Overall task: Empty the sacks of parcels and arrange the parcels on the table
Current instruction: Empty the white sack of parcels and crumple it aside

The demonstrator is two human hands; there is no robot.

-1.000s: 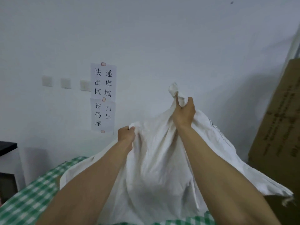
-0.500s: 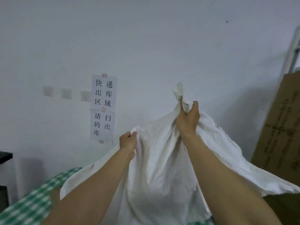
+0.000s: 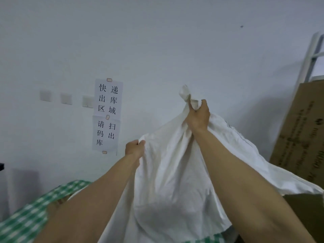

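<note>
A large white woven sack (image 3: 171, 181) hangs upside down in front of me, held up over the table with the green checked cloth (image 3: 26, 220). My right hand (image 3: 198, 118) grips a bunched corner of the sack at the top. My left hand (image 3: 134, 149) grips the sack's other corner, lower and to the left. The sack's lower part bulges and its mouth is hidden below the frame. A brown parcel edge (image 3: 57, 203) peeks out beside my left forearm. Other parcels are hidden.
A white wall stands close behind, with two taped paper signs (image 3: 107, 114) and several wall switches (image 3: 65, 99). A tall flat cardboard box (image 3: 299, 132) leans at the right beside a white metal frame (image 3: 313, 50). A dark object's edge (image 3: 1, 166) shows at far left.
Both hands have stayed gripped on the sack and kept it lifted. My view has tilted upward, so the signs, the hands and the table cloth sit lower in the frame.
</note>
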